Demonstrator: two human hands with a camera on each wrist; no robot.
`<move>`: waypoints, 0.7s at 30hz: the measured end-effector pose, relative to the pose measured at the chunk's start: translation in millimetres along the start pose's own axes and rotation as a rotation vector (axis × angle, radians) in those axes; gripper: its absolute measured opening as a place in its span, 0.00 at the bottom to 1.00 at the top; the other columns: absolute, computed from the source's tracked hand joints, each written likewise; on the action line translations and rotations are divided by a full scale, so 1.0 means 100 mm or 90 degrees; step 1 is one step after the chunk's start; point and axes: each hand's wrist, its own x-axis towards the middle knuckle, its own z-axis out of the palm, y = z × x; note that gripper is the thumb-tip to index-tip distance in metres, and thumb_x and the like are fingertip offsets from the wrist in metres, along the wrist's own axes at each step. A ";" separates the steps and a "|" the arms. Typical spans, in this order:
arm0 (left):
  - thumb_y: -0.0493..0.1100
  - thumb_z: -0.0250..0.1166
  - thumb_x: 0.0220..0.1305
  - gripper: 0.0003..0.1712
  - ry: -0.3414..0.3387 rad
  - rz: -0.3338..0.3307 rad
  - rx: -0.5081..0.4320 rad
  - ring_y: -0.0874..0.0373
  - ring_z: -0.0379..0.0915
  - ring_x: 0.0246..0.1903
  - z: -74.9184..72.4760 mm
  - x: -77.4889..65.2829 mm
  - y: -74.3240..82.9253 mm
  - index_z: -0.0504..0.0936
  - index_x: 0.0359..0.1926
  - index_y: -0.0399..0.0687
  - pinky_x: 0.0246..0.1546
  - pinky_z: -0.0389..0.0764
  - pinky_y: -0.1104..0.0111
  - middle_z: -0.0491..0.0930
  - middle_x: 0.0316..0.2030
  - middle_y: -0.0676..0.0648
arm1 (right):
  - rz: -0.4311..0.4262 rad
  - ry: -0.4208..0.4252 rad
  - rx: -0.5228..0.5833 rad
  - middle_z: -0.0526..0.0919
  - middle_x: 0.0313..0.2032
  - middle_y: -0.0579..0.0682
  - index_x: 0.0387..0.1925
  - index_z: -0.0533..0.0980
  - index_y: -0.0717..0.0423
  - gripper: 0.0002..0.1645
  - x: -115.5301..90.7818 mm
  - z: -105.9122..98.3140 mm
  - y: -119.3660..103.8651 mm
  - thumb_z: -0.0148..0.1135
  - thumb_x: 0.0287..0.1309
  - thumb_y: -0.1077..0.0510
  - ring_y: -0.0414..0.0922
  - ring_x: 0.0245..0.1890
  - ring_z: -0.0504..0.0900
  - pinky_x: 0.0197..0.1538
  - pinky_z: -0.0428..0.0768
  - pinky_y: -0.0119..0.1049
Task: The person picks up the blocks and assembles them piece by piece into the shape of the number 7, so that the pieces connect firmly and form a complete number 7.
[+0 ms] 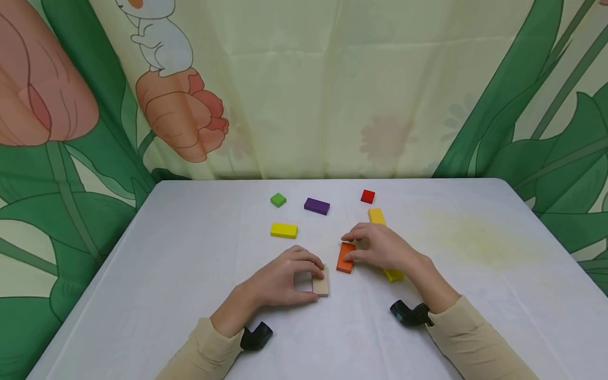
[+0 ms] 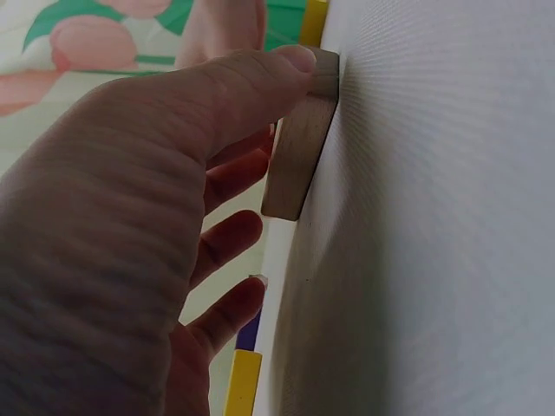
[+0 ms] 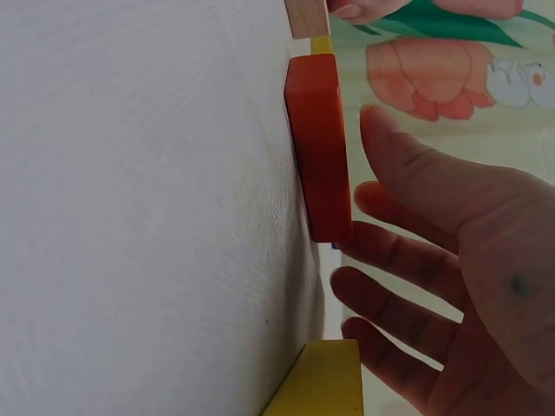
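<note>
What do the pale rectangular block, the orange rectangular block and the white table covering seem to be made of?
Pale rectangular block: likely bare wood, with faint grain showing. Orange rectangular block: smooth, evenly coloured; perhaps painted wood, possibly plastic. White table covering: apparently matte woven fabric, finely textured and creased.

In the head view the right hand point(image 1: 382, 246) hides what lies between a far yellow piece point(image 1: 377, 215) and a near yellow piece point(image 1: 393, 275) — one block or two cannot be told; it covers part of the orange block point(image 1: 344, 259); the left hand point(image 1: 285, 277) masks part of the wooden block point(image 1: 321, 286); the top edge crops the printed rabbit point(image 1: 167, 45); the bottom edge cuts both sleeves point(image 1: 201, 353).
</note>
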 end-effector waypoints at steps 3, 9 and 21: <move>0.48 0.78 0.56 0.16 -0.001 0.001 0.007 0.63 0.69 0.56 -0.01 0.00 0.01 0.87 0.45 0.53 0.59 0.72 0.65 0.80 0.52 0.59 | 0.009 0.002 -0.004 0.84 0.46 0.42 0.54 0.85 0.51 0.23 0.00 0.00 0.00 0.76 0.56 0.51 0.44 0.48 0.80 0.55 0.79 0.47; 0.46 0.78 0.56 0.16 -0.014 -0.001 0.003 0.62 0.73 0.56 -0.01 0.01 0.03 0.87 0.46 0.50 0.61 0.72 0.65 0.80 0.53 0.57 | -0.002 -0.001 -0.003 0.85 0.44 0.42 0.53 0.85 0.52 0.22 0.01 0.01 0.00 0.75 0.57 0.51 0.43 0.47 0.81 0.54 0.80 0.45; 0.45 0.78 0.57 0.18 -0.023 0.008 0.009 0.63 0.74 0.56 0.00 0.05 0.02 0.87 0.47 0.48 0.61 0.72 0.67 0.80 0.54 0.55 | -0.018 0.003 0.020 0.84 0.44 0.42 0.55 0.84 0.52 0.22 0.02 0.04 0.03 0.74 0.58 0.52 0.43 0.46 0.80 0.53 0.80 0.45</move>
